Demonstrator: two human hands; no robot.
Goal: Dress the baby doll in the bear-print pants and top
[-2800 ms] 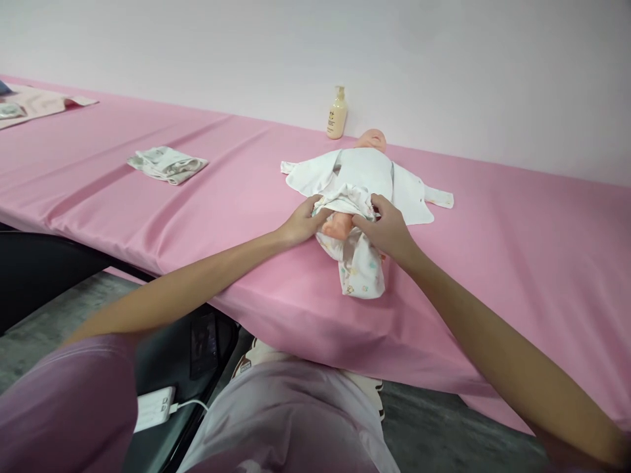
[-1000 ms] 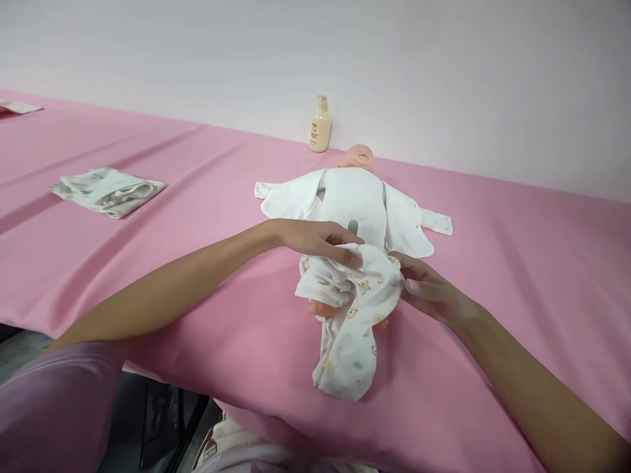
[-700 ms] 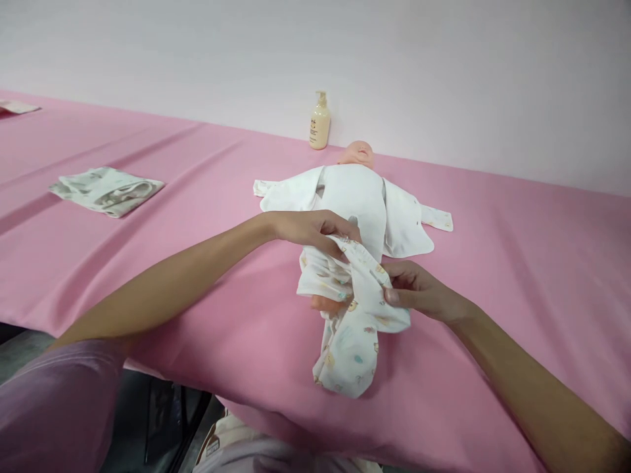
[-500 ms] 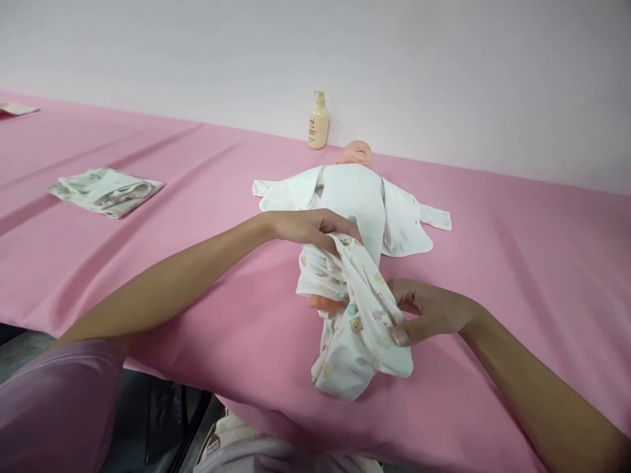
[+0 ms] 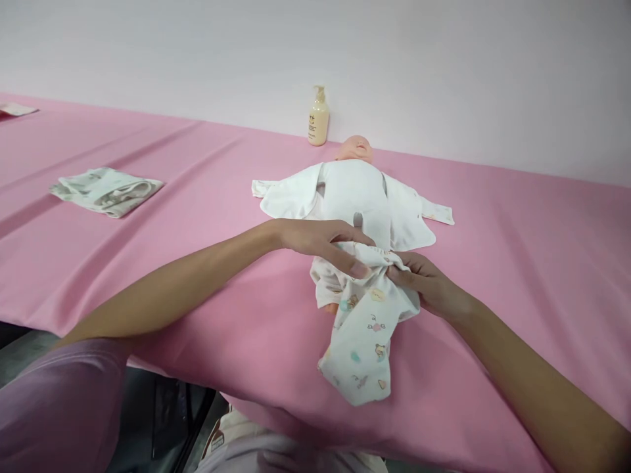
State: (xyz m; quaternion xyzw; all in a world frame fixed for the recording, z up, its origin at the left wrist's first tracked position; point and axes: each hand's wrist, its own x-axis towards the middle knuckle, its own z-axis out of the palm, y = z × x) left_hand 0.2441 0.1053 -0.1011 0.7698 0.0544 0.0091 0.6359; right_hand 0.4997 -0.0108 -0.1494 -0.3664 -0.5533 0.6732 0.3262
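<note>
Looking down from the head camera, I have pale clothing (image 5: 290, 456) closest to me at the bottom edge, with a mauve sleeve (image 5: 64, 404) on the left arm. Beside it, below the counter's front edge, I make out part of a black chair (image 5: 133, 401) with a dark flat object (image 5: 170, 410) on it, too dim for me to name.

Just above that edge, a loose length of the printed garment (image 5: 365, 355) trails toward me over the pink-covered counter (image 5: 513, 315); I can't tell whether its tip touches the surface. Its upper part is bunched up around the doll's lower end, and a small skin-toned bit of the doll (image 5: 355, 190) peeks out beneath the gathers on the left. I have the left hand (image 5: 323, 240) over this bunch from the left, thumb pressed on the cloth and fingers closed on it. From the other side, the right hand (image 5: 428, 286) pinches a fold between thumb and fingers; some of those fingers are hidden from me.

Farther on, the doll lies on its back, a white top (image 5: 411, 217) spread out to both sides of its body, printed sleeve ends reaching outward. Well to the left I see a folded cloth (image 5: 107, 192). At the back, a cream pump bottle (image 5: 318, 118) stands upright just beside the doll's head, near the pale wall (image 5: 444, 79). Another light cloth (image 5: 17, 109) shows at the far left edge.
</note>
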